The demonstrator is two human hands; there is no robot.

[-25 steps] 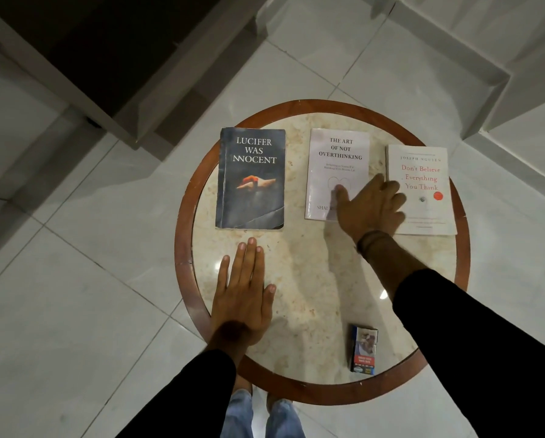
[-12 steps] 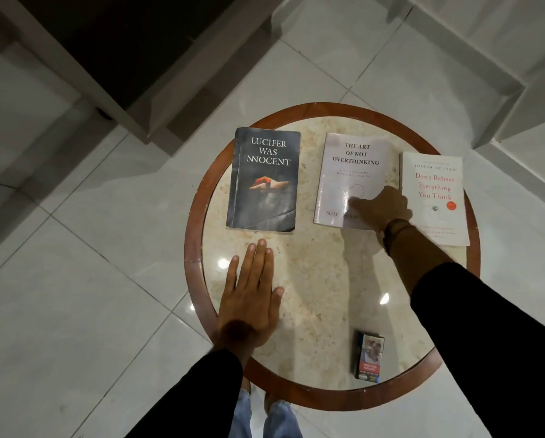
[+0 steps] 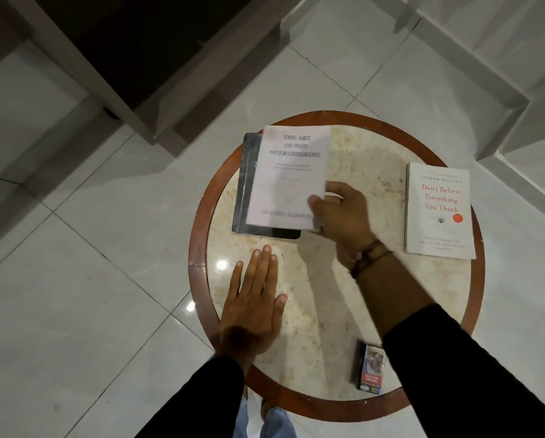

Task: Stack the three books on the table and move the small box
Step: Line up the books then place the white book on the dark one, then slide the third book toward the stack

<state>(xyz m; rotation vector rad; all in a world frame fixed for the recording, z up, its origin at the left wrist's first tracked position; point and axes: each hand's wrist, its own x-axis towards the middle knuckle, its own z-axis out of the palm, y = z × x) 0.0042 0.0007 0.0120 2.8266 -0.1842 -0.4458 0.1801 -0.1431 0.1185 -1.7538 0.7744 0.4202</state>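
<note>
On the far left part of the round marble-topped table with its reddish wooden rim (image 3: 198,248), a white paperback with grey lettering (image 3: 288,175) is over a dark grey paperback (image 3: 244,184), covering most of it; whether it already rests on it or is just above cannot be told, and its cover is blurred. The right hand (image 3: 340,213) pinches the white book at its near right corner, thumb (image 3: 317,202) on the cover and the other fingers curled beneath and along the page edge. The left hand (image 3: 252,311) lies flat on the marble near the rim, fingers straight and close together, holding nothing, its fingertips (image 3: 266,249) just short of the dark book's near edge.

A thin paperback like this is probably light and somewhat floppy, so a corner pinch lets it sag; a hold along the spine or long edge would square it more easily on the larger book below. Glossy covers may slide on one another.

A second white paperback with red lettering (image 3: 438,210) lies alone at the right, well apart from both hands. A small dark printed cardboard box (image 3: 369,368) stands by the near rim, partly behind the right sleeve; it looks light and easily crushed.
</note>
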